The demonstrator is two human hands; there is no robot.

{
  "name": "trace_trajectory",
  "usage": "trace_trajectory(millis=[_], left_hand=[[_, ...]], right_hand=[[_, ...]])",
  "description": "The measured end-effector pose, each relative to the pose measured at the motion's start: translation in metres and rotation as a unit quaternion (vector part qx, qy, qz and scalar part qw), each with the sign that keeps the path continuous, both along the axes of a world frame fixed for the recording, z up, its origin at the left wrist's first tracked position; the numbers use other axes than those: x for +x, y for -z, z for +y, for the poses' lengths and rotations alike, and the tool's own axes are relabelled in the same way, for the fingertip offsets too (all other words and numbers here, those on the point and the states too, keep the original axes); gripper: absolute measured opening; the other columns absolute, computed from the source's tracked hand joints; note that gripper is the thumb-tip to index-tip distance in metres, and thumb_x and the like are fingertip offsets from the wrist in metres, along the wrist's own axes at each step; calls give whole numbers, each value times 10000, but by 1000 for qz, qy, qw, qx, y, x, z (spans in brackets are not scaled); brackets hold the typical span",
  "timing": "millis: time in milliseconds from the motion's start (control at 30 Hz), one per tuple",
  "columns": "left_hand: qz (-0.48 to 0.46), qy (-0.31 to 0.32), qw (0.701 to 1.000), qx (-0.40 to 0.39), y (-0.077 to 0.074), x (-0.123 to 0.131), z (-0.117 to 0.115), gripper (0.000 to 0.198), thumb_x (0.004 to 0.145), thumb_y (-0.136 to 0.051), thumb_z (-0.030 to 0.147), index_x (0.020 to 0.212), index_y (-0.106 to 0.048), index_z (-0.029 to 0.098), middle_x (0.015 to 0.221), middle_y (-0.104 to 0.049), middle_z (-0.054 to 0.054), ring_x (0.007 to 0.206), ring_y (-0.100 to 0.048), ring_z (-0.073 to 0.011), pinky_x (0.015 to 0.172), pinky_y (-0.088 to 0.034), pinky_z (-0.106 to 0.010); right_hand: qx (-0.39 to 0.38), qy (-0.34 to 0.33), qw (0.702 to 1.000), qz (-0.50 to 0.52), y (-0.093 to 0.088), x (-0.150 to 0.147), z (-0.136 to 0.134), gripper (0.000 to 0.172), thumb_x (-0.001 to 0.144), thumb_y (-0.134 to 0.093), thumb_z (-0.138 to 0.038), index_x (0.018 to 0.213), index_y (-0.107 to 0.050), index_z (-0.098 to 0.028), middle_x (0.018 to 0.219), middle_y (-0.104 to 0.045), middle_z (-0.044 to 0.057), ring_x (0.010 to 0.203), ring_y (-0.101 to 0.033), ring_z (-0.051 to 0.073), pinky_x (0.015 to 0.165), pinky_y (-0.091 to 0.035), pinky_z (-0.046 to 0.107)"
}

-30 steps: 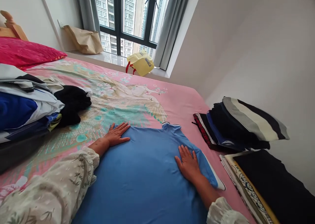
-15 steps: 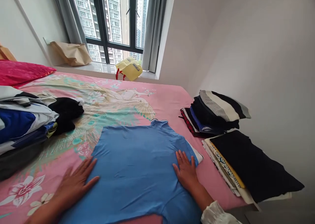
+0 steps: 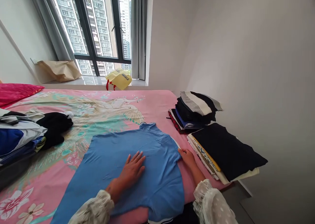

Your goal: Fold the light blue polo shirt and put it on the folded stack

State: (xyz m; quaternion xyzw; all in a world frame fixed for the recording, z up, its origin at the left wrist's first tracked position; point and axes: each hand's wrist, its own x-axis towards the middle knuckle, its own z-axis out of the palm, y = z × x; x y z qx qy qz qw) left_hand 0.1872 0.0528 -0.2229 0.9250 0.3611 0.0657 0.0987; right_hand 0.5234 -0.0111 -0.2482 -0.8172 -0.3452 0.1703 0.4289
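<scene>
Lying crosswise: blue shirt (image 3: 157, 168) (collar (image 3: 175, 142) rightward)

Left grip (image 3: 131, 169) spread flat, facing down — right grip (image 3: 187, 157) pinched.

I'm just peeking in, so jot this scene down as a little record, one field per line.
Surface: pink patterned bedcover
Garment: blue shirt, spread out
Left hand: open, resting on the shirt
Right hand: fingers curled at the shirt's edge; grip unclear
Right side: two folded stacks, striped top and black top
Left side: clothes pile
Window ledge: brown bag
</scene>
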Motion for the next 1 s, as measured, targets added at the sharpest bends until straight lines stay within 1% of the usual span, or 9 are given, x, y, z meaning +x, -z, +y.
trace_trajectory(millis=[133, 300, 400, 500, 600, 700, 800, 900, 1000], left_hand=[[11, -13, 1000, 1, 5, 46, 7, 608, 909, -295, 535, 1459, -241, 281, 1534, -214, -51, 1418, -144, -278, 1106, -4, -613], [-4, 1, 1000, 2, 12, 44, 3, 594, 914, -281, 539, 1457, -234, 302, 1533, -219, -42, 1418, -150, -268, 1110, 34, -596], [-27, -13, 999, -11, 9, 42, 1, 593, 907, -306, 546, 1443, -284, 296, 1520, -262, -41, 1414, -175, -253, 1119, 29, -577], [-62, -56, 995, -59, 3, 47, 3, 528, 915, -280, 536, 1368, -430, 310, 1486, -348, -23, 1398, -237, -227, 1128, 12, -556], [-107, -139, 975, -137, -8, 60, 8, 506, 926, -221, 522, 1256, -545, 316, 1417, -463, -26, 1361, -324, -239, 1113, -44, -587], [-126, -213, 950, -188, -22, 81, 13, 585, 871, -343, 577, 1342, -447, 247, 1344, -534, -109, 1286, -429, -286, 1086, -153, -584], [-112, -231, 952, -167, -30, 101, 21, 807, 739, -589, 518, 1414, -318, 167, 1375, -480, -173, 1265, -440, -307, 1047, -283, -487], [-102, -223, 957, -152, -29, 111, 34, 667, 727, -603, 358, 1346, -421, 187, 1324, -521, -157, 1225, -461, -320, 998, -327, -484], [-110, -220, 953, -175, -29, 110, 53, 300, 811, -452, 299, 999, -642, 163, 1043, -659, -134, 1042, -576, -288, 918, -397, -449]], right_hand=[[61, -14, 996, 63, 3, 0, -3, 385, 661, -575, -463, 856, -623, -133, 817, -688, 93, 757, -647, 228, 696, -493, 309], [148, -5, 983, 112, -7, -7, 3, 438, 725, -513, -389, 1056, -555, -105, 932, -680, 106, 831, -649, 202, 720, -504, 296], [195, -14, 979, 62, -23, -32, 3, 370, 779, -479, -343, 1078, -557, -138, 1026, -650, 104, 938, -608, 200, 821, -475, 314], [211, -136, 963, -95, -37, -70, -6, 269, 833, -463, -253, 1060, -590, -183, 1006, -645, 78, 961, -574, 193, 937, -404, 354], [174, -285, 917, -218, -42, -102, -15, 315, 840, -438, -127, 1099, -591, -221, 1012, -656, 44, 1000, -554, 180, 1061, -265, 424], [119, -379, 874, -281, -38, -120, -15, 378, 831, -437, -81, 1131, -590, -253, 1079, -657, 25, 1150, -487, 197, 1116, -106, 505], [90, -441, 839, -306, -30, -129, -11, 351, 828, -457, -102, 1093, -621, -265, 1106, -655, 29, 1204, -446, 210, 1130, -41, 512], [133, -434, 846, -281, -26, -129, -11, 304, 794, -453, -103, 979, -644, -249, 1008, -672, 24, 1109, -509, 194, 1140, -114, 465], [209, -310, 897, -234, -27, -116, -17, 380, 732, -422, -84, 1051, -597, -196, 1082, -621, 69, 1107, -507, 201, 1088, -278, 423]])
